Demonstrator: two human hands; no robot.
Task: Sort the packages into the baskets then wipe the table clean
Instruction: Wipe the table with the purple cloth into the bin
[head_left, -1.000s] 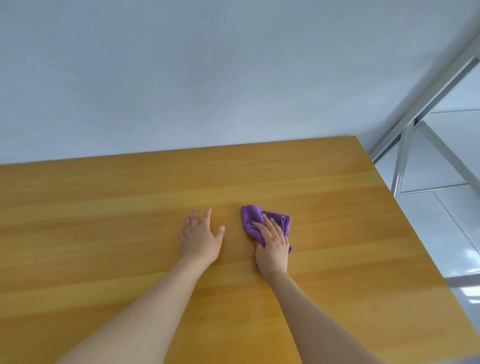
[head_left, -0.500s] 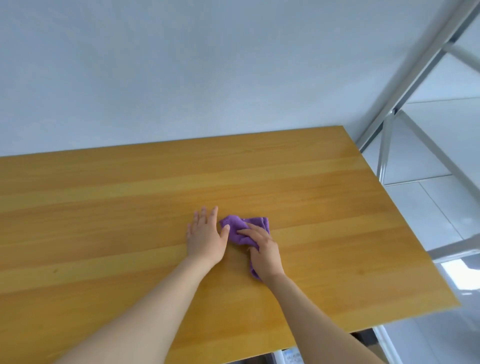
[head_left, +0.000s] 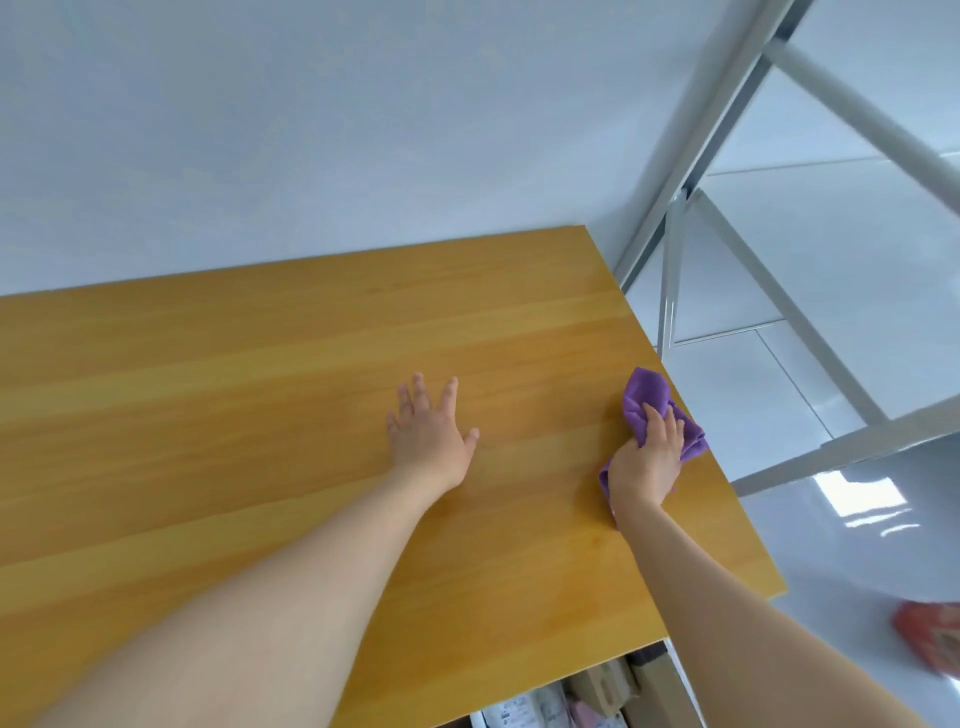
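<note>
One purple cloth lies bunched under the right hand, whose fingers curl over it and press it to the table. The cloth sits at the table's right edge, and a fold beyond the fingertips looks to overhang that edge. Its long axis runs roughly from the wrist out past the fingertips, away from the person, along the edge. The right hand is the only one touching it. The left hand lies well apart to the left, flat on the wood with fingers spread and holding nothing, most likely as a brace. Since no wood is left to the right of the cloth, the next stroke probably has to go left, toward the left hand, or back toward the body. In view are one cloth, two hands and one table, with no packages on its top and no basket that I can make out. Below the near edge, under the right forearm, sit several boxes and packets, too crowded to count. One blurred red object lies on the floor to the right of that forearm
</note>
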